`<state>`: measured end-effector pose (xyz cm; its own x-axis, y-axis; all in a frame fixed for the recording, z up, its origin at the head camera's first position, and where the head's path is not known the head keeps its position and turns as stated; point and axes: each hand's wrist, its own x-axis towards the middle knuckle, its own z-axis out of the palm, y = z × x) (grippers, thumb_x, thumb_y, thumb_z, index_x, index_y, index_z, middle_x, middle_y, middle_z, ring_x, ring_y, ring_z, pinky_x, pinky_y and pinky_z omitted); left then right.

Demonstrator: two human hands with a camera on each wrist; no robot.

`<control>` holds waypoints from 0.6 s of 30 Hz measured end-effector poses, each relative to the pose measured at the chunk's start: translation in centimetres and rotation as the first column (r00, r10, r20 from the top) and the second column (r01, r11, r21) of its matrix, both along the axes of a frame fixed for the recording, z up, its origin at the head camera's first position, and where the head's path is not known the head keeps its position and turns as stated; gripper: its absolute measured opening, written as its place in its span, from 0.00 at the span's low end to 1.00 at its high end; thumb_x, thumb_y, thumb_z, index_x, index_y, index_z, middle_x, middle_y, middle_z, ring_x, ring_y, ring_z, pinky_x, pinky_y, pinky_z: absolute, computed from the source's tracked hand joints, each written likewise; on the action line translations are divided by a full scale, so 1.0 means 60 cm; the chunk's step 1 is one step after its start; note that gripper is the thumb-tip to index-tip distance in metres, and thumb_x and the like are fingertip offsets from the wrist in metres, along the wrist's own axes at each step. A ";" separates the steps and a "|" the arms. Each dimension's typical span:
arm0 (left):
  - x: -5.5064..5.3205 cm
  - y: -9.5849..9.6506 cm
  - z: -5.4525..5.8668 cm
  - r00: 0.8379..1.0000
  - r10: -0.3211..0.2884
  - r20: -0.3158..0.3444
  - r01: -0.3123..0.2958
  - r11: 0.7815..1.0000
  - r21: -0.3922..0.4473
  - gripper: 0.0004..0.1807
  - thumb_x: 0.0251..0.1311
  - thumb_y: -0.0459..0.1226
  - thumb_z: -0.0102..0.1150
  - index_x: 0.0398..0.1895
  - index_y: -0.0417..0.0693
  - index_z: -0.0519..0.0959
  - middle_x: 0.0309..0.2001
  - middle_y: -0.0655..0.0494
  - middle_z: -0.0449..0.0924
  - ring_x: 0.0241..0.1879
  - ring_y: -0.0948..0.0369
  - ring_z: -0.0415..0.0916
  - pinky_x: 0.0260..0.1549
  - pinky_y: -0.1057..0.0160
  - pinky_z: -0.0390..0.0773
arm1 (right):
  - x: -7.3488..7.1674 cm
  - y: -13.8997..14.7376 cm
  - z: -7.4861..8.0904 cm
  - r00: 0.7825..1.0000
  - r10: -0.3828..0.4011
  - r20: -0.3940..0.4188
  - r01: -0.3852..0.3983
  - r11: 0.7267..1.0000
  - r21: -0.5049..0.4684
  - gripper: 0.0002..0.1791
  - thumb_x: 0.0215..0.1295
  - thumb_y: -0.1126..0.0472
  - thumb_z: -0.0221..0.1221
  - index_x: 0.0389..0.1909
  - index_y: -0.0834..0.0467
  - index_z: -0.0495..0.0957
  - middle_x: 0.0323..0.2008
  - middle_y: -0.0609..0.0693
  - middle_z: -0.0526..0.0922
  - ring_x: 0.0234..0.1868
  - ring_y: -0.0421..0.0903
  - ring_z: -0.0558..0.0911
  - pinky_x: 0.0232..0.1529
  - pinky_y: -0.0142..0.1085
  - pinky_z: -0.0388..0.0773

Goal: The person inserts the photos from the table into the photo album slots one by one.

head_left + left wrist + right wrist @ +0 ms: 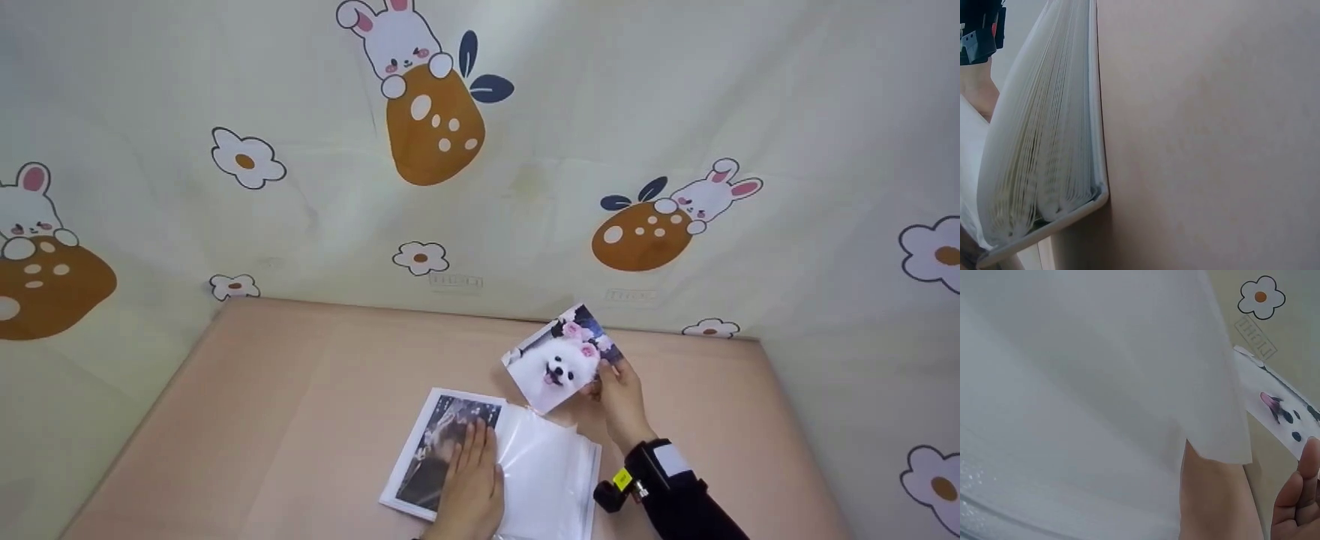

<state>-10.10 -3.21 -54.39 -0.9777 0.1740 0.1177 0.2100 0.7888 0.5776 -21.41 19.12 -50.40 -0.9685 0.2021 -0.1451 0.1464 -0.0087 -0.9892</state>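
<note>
In the head view, a photo album (547, 472) lies open on the table. My left hand (472, 480) rests with straight fingers on its left page, partly covering a dark photo (427, 469). My right hand (622, 397) pinches a photo of a white fluffy dog (555, 367) by its right edge, tilted above the album's top edge. The right wrist view shows my right hand (1300, 495) beside the dog photo (1280, 408), with a large white page (1100, 382) in front. In the left wrist view, the album's stacked page edges (1044, 140) stand out; little of the left hand shows.
The pinkish-beige tabletop (285, 390) extends around the album. Behind it hangs a pale cloth (562, 225) printed with rabbits and flowers, which also runs along both sides. A black wrist camera mount (660, 476) is strapped on the right wrist.
</note>
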 end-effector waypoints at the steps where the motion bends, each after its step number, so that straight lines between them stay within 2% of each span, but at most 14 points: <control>1: 0.000 0.000 0.000 1.000 -0.001 -0.003 0.001 1.000 -0.004 0.28 0.74 0.37 0.45 0.71 0.27 0.67 0.75 0.31 0.65 0.74 0.34 0.61 0.71 0.34 0.62 | 0.000 0.002 -0.001 1.000 0.003 0.007 -0.003 1.000 0.014 0.25 0.83 0.64 0.40 0.75 0.71 0.60 0.28 0.46 0.77 0.22 0.36 0.76 0.32 0.29 0.78; 6: 0.000 0.002 0.001 1.000 0.007 -0.010 -0.007 1.000 -0.011 0.28 0.74 0.37 0.45 0.71 0.26 0.67 0.74 0.31 0.65 0.74 0.34 0.61 0.72 0.35 0.62 | 0.001 0.015 -0.003 0.999 0.026 0.040 -0.029 0.996 0.087 0.25 0.83 0.64 0.41 0.74 0.71 0.61 0.25 0.46 0.74 0.21 0.36 0.73 0.27 0.29 0.74; 10: 0.001 0.003 0.002 1.000 0.011 -0.010 -0.011 1.000 -0.013 0.29 0.74 0.36 0.45 0.72 0.26 0.66 0.75 0.31 0.64 0.75 0.35 0.61 0.72 0.35 0.62 | 0.000 0.022 0.000 0.998 0.042 0.035 -0.048 0.985 0.166 0.25 0.82 0.65 0.41 0.73 0.71 0.62 0.24 0.47 0.73 0.20 0.37 0.70 0.23 0.29 0.70; 12: 0.002 0.003 0.002 1.000 0.012 -0.011 -0.013 1.000 -0.016 0.29 0.74 0.36 0.46 0.72 0.26 0.66 0.75 0.31 0.64 0.75 0.35 0.61 0.72 0.35 0.62 | 0.000 0.024 0.002 0.998 0.053 0.017 -0.056 0.974 0.218 0.24 0.82 0.65 0.41 0.73 0.70 0.63 0.28 0.52 0.76 0.20 0.38 0.70 0.22 0.29 0.69; 14: 0.002 0.003 0.002 1.000 0.010 -0.007 -0.010 1.000 -0.015 0.29 0.74 0.37 0.46 0.72 0.27 0.66 0.75 0.31 0.63 0.75 0.35 0.60 0.72 0.35 0.62 | 0.000 0.024 0.004 0.998 0.067 -0.011 -0.060 0.953 0.296 0.23 0.82 0.66 0.41 0.72 0.70 0.65 0.38 0.60 0.82 0.27 0.36 0.74 0.27 0.26 0.71; 17: 0.003 0.003 0.002 1.000 0.006 0.004 -0.006 1.000 -0.010 0.29 0.74 0.37 0.46 0.73 0.27 0.65 0.76 0.31 0.62 0.76 0.35 0.59 0.73 0.35 0.61 | 0.000 0.023 0.008 0.996 0.077 -0.046 -0.054 0.926 0.375 0.21 0.82 0.67 0.42 0.69 0.71 0.68 0.48 0.65 0.81 0.31 0.36 0.75 0.30 0.25 0.71; 18: 0.003 0.004 0.003 1.000 0.004 0.008 -0.004 1.000 -0.009 0.30 0.74 0.37 0.46 0.73 0.27 0.65 0.76 0.31 0.62 0.76 0.35 0.59 0.73 0.36 0.61 | 0.000 0.022 0.009 0.996 0.079 -0.050 -0.053 0.918 0.392 0.20 0.82 0.67 0.42 0.68 0.71 0.69 0.46 0.66 0.81 0.32 0.36 0.75 0.31 0.25 0.71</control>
